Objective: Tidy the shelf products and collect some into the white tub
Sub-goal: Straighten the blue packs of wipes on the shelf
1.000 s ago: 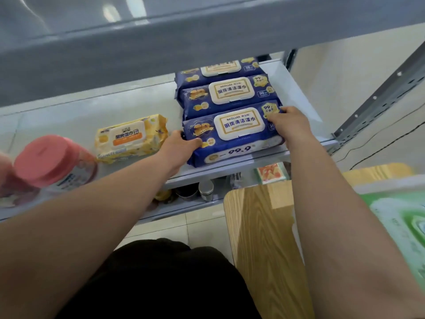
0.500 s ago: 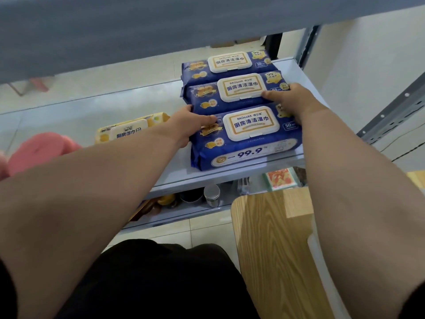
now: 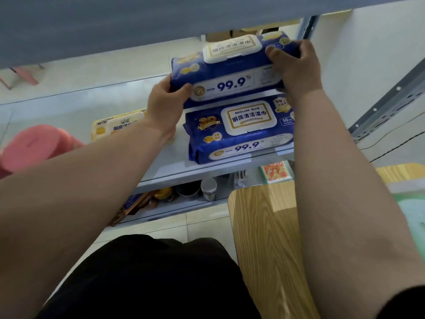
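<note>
A blue wet-wipe pack (image 3: 230, 72) with a white lid is lifted off the grey shelf (image 3: 165, 166), held level at both ends. My left hand (image 3: 165, 104) grips its left end and my right hand (image 3: 296, 67) grips its right end. Under and in front of it another blue wet-wipe pack (image 3: 239, 132) lies flat at the shelf's front edge. A yellow wet-wipe pack (image 3: 115, 125) lies further left, partly behind my left forearm. The white tub (image 3: 411, 203) shows only as a rim with green contents at the right edge.
A pink-lidded container (image 3: 32, 146) stands at the shelf's left. The upper shelf board (image 3: 138, 26) hangs close above the raised pack. Below, a lower shelf holds jars, a metal can (image 3: 208, 188) and a small packet (image 3: 274, 172). A wooden table (image 3: 264, 226) stands at the right.
Both hands moved from the front blue pack to one behind it and lifted it up off the shelf. The front pack stays where it was.
</note>
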Demonstrator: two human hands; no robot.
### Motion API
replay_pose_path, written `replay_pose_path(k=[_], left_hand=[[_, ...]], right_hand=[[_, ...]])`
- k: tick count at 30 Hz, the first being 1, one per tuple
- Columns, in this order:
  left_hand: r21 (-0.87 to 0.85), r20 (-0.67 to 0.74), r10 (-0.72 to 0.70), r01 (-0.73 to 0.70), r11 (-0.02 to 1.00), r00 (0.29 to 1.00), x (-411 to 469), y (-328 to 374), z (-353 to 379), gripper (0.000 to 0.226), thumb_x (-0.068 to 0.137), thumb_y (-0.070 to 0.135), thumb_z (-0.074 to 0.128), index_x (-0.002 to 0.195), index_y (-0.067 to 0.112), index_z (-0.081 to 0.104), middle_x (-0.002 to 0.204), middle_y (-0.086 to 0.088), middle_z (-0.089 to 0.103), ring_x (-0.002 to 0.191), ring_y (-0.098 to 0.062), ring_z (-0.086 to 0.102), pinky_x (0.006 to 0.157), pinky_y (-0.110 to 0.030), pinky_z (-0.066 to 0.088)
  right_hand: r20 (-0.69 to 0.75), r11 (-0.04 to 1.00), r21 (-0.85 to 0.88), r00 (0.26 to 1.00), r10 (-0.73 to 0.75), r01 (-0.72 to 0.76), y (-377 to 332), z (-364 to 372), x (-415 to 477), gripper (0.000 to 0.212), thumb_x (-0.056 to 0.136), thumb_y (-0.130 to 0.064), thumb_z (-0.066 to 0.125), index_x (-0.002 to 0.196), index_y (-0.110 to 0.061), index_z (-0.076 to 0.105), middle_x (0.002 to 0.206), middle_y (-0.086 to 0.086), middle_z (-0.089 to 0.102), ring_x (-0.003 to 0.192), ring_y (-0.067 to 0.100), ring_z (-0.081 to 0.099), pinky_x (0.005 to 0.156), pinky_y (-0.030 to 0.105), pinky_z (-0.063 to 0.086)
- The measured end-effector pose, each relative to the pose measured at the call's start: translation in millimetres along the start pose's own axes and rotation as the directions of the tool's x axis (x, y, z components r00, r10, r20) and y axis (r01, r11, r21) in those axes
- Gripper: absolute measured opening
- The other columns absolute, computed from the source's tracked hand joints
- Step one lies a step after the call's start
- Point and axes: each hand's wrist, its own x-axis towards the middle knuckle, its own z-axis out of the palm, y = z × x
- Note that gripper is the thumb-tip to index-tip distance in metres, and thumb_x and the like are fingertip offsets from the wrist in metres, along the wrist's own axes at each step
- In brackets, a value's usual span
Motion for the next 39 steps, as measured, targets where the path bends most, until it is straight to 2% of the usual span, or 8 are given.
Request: replay_pose_path(k=[5,11,16,22,24,28,33,39], left_hand=[[-0.026,0.031,0.000,0.001,1.000,1.000,-36.3,16.3,-25.8,0.021,0.099,0.012,0.056,0.105,0.029,0.067,0.096,0.008,0.077,0.095,-0.015,0.073,0.080,-0.035,0.059],[-0.227,-0.060,-0.234,0.215,0.950,0.970,-89.9,12.7,-58.6,0.010,0.106,0.025,0.051,0.112,0.020,0.057,0.116,-0.002,0.069,0.099,-0.020,0.070,0.078,-0.048,0.061],[-0.337,0.040,-0.416,0.404,0.850,0.909,-117.1,22.7,-73.8,0.041,0.099,0.026,0.063,0.135,0.010,0.055,0.119,-0.011,0.074,0.108,-0.028,0.072,0.086,-0.047,0.061],[-0.204,0.193,-0.534,0.566,0.799,0.823,-148.3,25.5,-107.0,0.033,0.099,0.020,0.061,0.127,0.018,0.044,0.124,-0.017,0.069,0.091,-0.028,0.075,0.080,-0.051,0.062],[-0.206,0.227,-0.550,0.591,0.780,0.804,-163.5,25.1,-121.3,0.029,0.099,0.019,0.060,0.123,0.020,0.043,0.122,-0.014,0.068,0.085,-0.026,0.075,0.066,-0.050,0.064],[-0.211,0.272,-0.550,0.606,0.766,0.790,-191.2,22.7,-157.1,0.061,0.080,0.019,0.078,0.130,0.022,0.043,0.123,-0.014,0.068,0.093,-0.032,0.075,0.068,-0.052,0.062],[-0.167,0.335,-0.633,0.705,0.689,0.698,-226.2,32.2,-216.5,0.062,0.084,0.023,0.071,0.140,0.014,0.048,0.112,-0.014,0.075,0.080,-0.031,0.076,0.060,-0.045,0.060],[-0.058,0.431,-0.695,0.787,0.614,0.575,-260.5,32.8,-272.6,0.049,0.084,0.043,0.068,0.126,0.018,0.063,0.108,-0.015,0.076,0.081,-0.037,0.075,0.062,-0.045,0.061]], right_hand=[[-0.100,0.963,0.267,0.993,0.060,-0.031,-0.5,6.9,-40.8,0.033,0.077,-0.043,0.078,0.096,-0.025,0.058,0.102,0.001,0.073,0.092,0.022,0.074,0.072,0.051,0.064],[-0.117,0.917,0.387,0.981,0.157,-0.100,8.7,9.2,-111.6,0.023,0.082,-0.027,0.077,0.090,-0.025,0.055,0.098,0.003,0.070,0.087,0.025,0.070,0.071,0.043,0.060],[-0.101,0.841,0.509,0.958,0.268,-0.182,10.8,0.1,-172.7,0.030,0.075,-0.024,0.079,0.083,-0.026,0.050,0.101,0.008,0.057,0.085,0.022,0.059,0.064,0.034,0.048],[-0.060,0.815,0.528,0.947,0.316,-0.239,11.8,-6.2,-244.2,0.024,0.081,-0.013,0.072,0.085,-0.024,0.051,0.094,0.003,0.069,0.092,0.025,0.070,0.069,0.039,0.054],[-0.029,0.822,0.511,0.950,0.311,-0.253,7.5,-5.9,-265.2,0.024,0.082,-0.012,0.072,0.085,-0.023,0.051,0.095,0.004,0.071,0.096,0.028,0.071,0.072,0.042,0.054],[-0.008,0.807,0.539,0.956,0.292,-0.242,-5.5,4.1,-309.9,0.024,0.088,-0.011,0.071,0.100,-0.020,0.052,0.115,0.006,0.071,0.112,0.034,0.067,0.079,0.047,0.057],[0.208,0.663,0.665,0.938,0.278,-0.344,-22.0,38.9,-375.2,0.093,0.067,-0.038,0.091,0.145,-0.015,0.047,0.145,0.020,0.055,0.133,0.043,0.055,0.101,0.063,0.050],[0.252,0.564,0.744,0.932,0.259,-0.358,-37.0,94.2,-439.5,0.080,0.063,-0.051,0.091,0.131,-0.016,0.066,0.136,0.019,0.063,0.124,0.041,0.061,0.097,0.057,0.052]])
